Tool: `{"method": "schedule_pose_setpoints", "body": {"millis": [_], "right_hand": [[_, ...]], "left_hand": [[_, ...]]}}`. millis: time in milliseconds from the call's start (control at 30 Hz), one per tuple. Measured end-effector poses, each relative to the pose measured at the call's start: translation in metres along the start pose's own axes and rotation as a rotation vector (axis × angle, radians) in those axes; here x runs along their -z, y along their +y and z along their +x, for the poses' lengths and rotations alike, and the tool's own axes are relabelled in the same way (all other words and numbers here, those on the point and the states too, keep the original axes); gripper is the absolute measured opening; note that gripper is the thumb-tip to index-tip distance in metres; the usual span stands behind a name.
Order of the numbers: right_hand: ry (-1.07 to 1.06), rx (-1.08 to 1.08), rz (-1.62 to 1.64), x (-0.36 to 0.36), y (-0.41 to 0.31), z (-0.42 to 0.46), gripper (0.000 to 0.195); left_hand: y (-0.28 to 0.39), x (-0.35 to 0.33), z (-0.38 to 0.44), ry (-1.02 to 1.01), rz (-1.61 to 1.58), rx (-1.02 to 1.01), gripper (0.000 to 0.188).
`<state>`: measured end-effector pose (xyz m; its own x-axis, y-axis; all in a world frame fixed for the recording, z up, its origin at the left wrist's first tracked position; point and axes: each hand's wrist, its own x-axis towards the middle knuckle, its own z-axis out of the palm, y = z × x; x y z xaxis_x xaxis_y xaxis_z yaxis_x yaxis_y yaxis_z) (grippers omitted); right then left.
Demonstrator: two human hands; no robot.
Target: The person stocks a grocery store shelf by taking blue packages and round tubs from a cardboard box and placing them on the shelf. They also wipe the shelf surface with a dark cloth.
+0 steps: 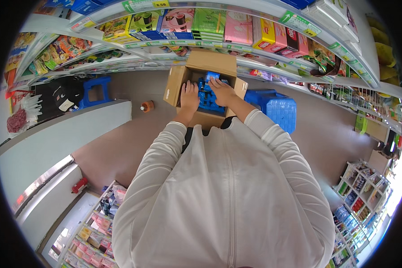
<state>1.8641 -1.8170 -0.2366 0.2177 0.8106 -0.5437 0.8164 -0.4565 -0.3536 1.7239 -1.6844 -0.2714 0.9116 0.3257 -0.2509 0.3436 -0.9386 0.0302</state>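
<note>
An open cardboard box (211,61) stands in front of me with its flaps folded outward. Several small blue packs (208,104) fill part of it, some lying at angles. Inside the left wall, my left hand (189,97) rests with its fingers stretched out beside the packs. My right hand (223,92) reaches in from the other side, its fingertips against a raised blue pack (213,75) near the far wall. The right thumb is largely hidden, so whether that hand grips the pack is unclear.
A blue plastic stool (278,112) stands right of the box. On the floor to the left lies an orange-capped bottle (147,106). Shop shelves (177,43) with boxed goods run along the far side. Another blue stool (97,90) is behind a low white partition (67,134).
</note>
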Motion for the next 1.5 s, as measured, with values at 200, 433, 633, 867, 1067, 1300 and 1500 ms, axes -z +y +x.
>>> {"method": "schedule_pose_setpoints", "body": {"millis": [200,433,633,867,1067,1300,1500], "right_hand": [[-0.033,0.013,-0.038,0.005,0.003,0.010,0.084],[-0.089,-0.055,-0.026,0.009,-0.004,0.013,0.083],[-0.014,-0.034,-0.017,-0.002,0.004,-0.010,0.084],[0.101,-0.018,-0.016,-0.032,0.030,-0.032,0.082],[0.134,-0.014,-0.245,-0.053,0.029,-0.074,0.063],[0.159,0.040,-0.054,-0.064,0.029,-0.087,0.060],[0.080,0.024,-0.033,-0.059,0.029,-0.087,0.062]], "left_hand": [[-0.015,-0.020,0.008,-0.216,0.033,0.049,0.097],[-0.010,-0.020,0.011,-0.018,-0.045,-0.063,0.067],[-0.017,0.218,0.003,1.041,-0.297,-0.137,0.040],[-0.008,0.434,0.004,1.037,-0.757,0.416,0.037],[-0.102,0.403,0.042,1.375,-0.192,0.273,0.039],[-0.127,0.407,0.039,1.260,-0.385,0.153,0.039],[-0.132,0.408,0.043,1.347,-0.114,0.203,0.032]]}}
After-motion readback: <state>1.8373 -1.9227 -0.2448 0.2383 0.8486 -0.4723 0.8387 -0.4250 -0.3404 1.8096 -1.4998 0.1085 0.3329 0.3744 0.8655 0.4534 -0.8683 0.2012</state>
